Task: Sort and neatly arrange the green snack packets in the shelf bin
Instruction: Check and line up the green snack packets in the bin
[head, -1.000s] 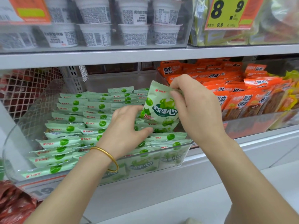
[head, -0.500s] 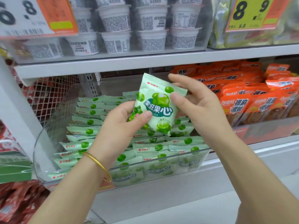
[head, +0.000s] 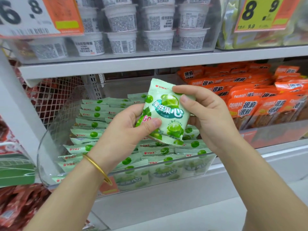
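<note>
Head view has both hands raised over the bin, sharing one packet (head: 166, 112). The left hand (head: 126, 130) pinches its lower left corner, thumb on the front and fingers behind. The right hand (head: 210, 117) pinches the upper right edge, thumb and forefinger on the front, the other fingers curled behind. The packet stands upright with its face to the camera, lifted off the stock below (a bangle (head: 98, 169) sits on the left wrist).

Below the hands, the packets (head: 93, 124) in the bin (head: 48, 157) lie in overlapping rows from back to front, all facing the same way. The left rows look even. The middle is partly hidden by the hands, so I cannot tell whether a gap waits there. My judgement is that most of the sorting is done. What is left is to lay this packet into a row, then perhaps square up the front ones.

For room, the bin's front wall is low and the way down into it looks open. The back of the bin holds bare space behind the last row. The shelf (head: 116, 64) above hangs over that back part, so reaching deep would be tight. Orange packets (head: 250, 104) fill the bin just beside the right hand, so a wide swing that way could brush them.
</note>
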